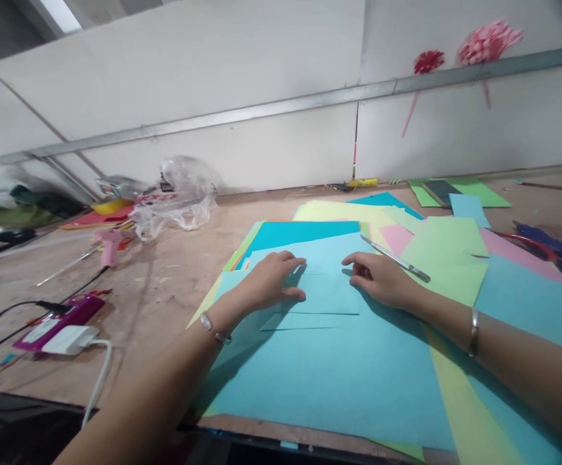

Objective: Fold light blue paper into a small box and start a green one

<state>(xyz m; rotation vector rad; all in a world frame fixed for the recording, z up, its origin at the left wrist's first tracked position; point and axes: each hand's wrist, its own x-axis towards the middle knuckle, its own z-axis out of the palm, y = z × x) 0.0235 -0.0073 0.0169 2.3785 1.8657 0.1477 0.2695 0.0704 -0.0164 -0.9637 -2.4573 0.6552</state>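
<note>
Several light blue sheets of paper (339, 381) lie stacked in front of me, and slits or paper edges show as dark lines near the middle. Over the upper left of the light blue paper is my left hand (277, 278), thumb and fingers apart, holding nothing. My right hand (375, 278) hovers over the right side with its fingers curled and apart, also with nothing in it. Just behind the right hand, a slim silver craft knife (397, 258) lies slanted on the paper. Whether the fingertips touch the sheet I cannot tell.
Green (455, 258), yellow, pink and darker blue papers spread beneath and behind. On the left are a pink glue gun (110, 245), a purple power strip (58, 323) with a white charger (70, 340), and a plastic bag (179, 194). Red-handled pliers (528, 242) lie at right.
</note>
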